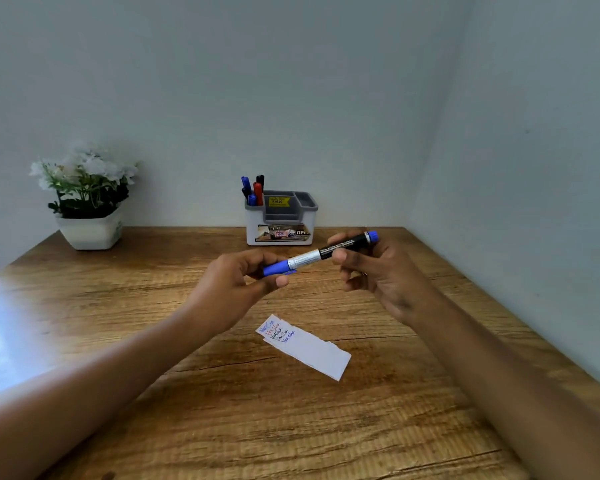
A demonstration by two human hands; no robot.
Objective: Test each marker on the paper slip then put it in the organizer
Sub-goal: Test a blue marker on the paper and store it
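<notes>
A blue marker (312,257) is held level above the table between both hands. My left hand (236,282) pinches its blue cap end, and my right hand (371,268) grips the black barrel near the blue tail. The cap sits on the marker. Below the hands lies a white paper slip (312,349) with several handwritten lines in blue, red and black at its near-left end. The white and grey organizer (280,220) stands at the back by the wall, with several blue, red and black markers (253,190) upright in its left compartment.
A white pot of white flowers (89,202) stands at the back left of the wooden table (222,410). Walls close the table at the back and on the right. Bright glare falls on the table's left edge.
</notes>
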